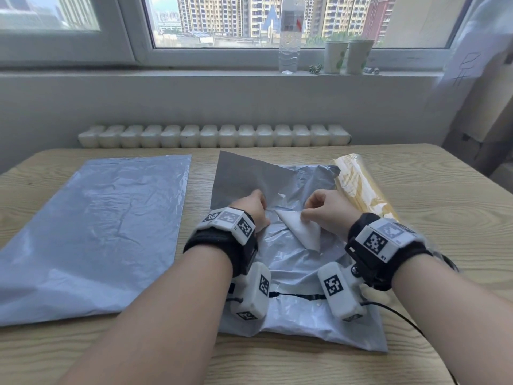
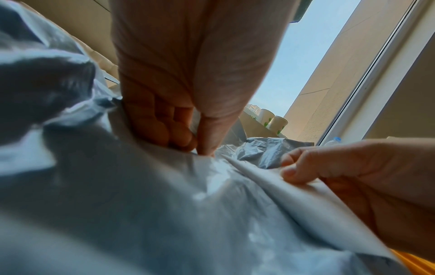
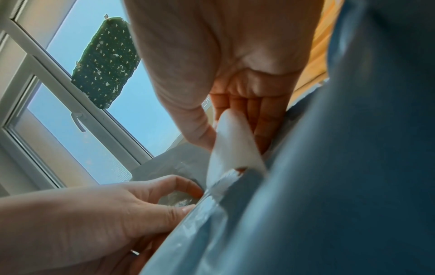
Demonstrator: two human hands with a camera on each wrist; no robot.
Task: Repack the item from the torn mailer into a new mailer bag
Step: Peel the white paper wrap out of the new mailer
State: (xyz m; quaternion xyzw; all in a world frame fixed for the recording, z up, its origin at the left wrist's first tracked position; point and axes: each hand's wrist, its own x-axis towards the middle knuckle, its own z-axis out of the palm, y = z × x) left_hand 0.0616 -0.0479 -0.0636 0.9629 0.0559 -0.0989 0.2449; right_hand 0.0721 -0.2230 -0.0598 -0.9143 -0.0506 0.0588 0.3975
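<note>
Both hands work on the torn mailer [image 1: 291, 262] on the table [image 1: 444, 218]. The left hand [image 1: 251, 208] pinches its plastic between thumb and curled fingers [image 2: 164, 128]. The right hand [image 1: 326, 211] pinches a white flap [image 1: 302, 229], seemingly torn film. Left of the fingers lies the new mailer [image 1: 91, 232]; a yellow packet [image 1: 361, 187] lies right.

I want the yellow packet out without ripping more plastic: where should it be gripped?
Judging by its pose, grip the yellow packet at its far end, coming from the right: that end and long side lie bare beside the torn mailer, while the right hand covers its near end.
</note>
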